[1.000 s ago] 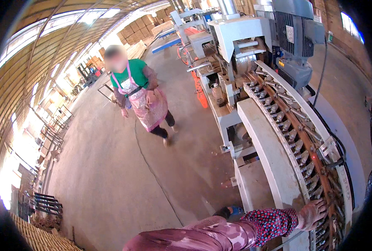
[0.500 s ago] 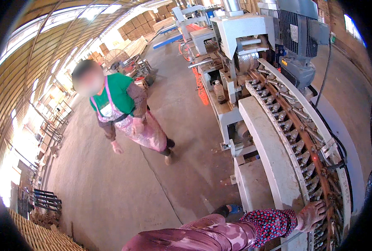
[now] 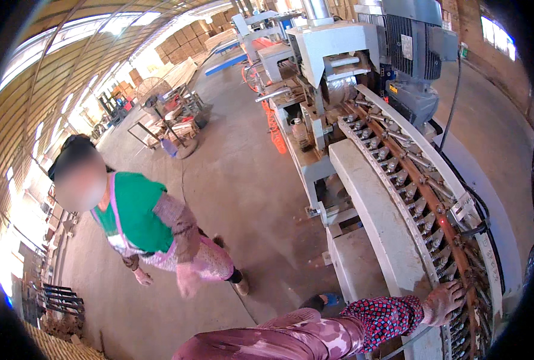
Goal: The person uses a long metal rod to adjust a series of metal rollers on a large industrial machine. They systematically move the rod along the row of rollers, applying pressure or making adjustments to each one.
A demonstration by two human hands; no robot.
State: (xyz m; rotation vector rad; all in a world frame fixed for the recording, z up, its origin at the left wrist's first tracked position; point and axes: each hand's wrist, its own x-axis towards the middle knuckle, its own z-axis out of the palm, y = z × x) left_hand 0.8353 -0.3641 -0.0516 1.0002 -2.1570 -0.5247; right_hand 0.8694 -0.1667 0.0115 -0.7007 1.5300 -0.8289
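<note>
Stretched to the right along the lower edge, my left arm ends in a patterned red-and-blue cuff (image 3: 384, 324). My left hand (image 3: 444, 303) rests palm down on the near side of a curved machine track. Its fingers are apart and slightly bent, reaching over a row of spring-loaded metal pieces (image 3: 420, 207) toward a rusty brown bar (image 3: 441, 219). No separate thing shows in that hand, though its underside is hidden. A pale metal cover (image 3: 372, 204) runs along the near side of the track. My right hand is out of view.
A co-worker in a green shirt (image 3: 138, 201) and pink apron stands at left. A large motor (image 3: 408, 51) rises beyond the track, with a dark cable (image 3: 452, 105) hanging beside it. A plastic bottle (image 3: 301, 133) stands on the machine. A loaded cart (image 3: 180, 123) is farther back.
The co-worker has come closer and shifted left and down in the picture. The machine has slid slightly left as the view moved. My left hand stays on the track.
</note>
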